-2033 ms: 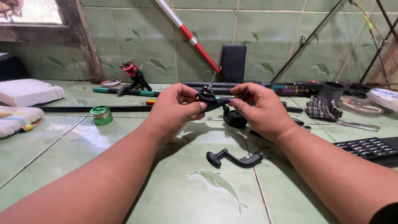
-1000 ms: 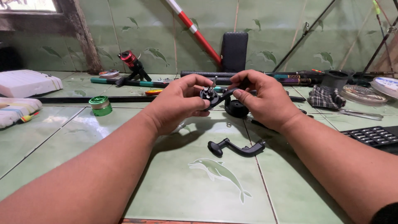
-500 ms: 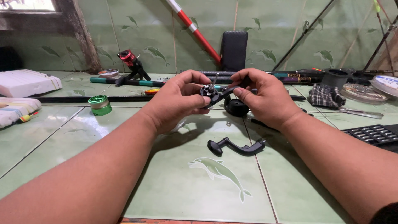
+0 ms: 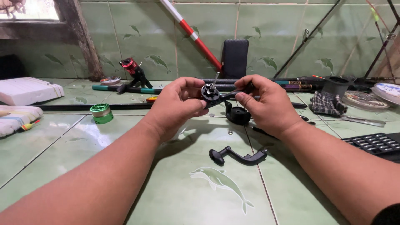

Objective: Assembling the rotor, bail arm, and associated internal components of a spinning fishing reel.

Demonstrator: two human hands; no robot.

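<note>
Left hand (image 4: 177,104) and right hand (image 4: 266,104) together grasp a small black fishing-reel part (image 4: 211,93), apparently a geared body, raised above the green tiled counter (image 4: 125,166). A detached crank handle (image 4: 237,156) lies below, well apart.

Left hand (image 4: 177,104): fingers closed on a small black reel part (image 4: 211,93), held above the green tiled surface (image 4: 83,166).
Right hand (image 4: 266,104): pinches the same part from the other side.
Black crank handle (image 4: 237,156): lies on the tiles below both hands.
Green spool (image 4: 101,113): stands left of the left hand.
Dark round piece (image 4: 238,114): rests just behind the hands.
</note>
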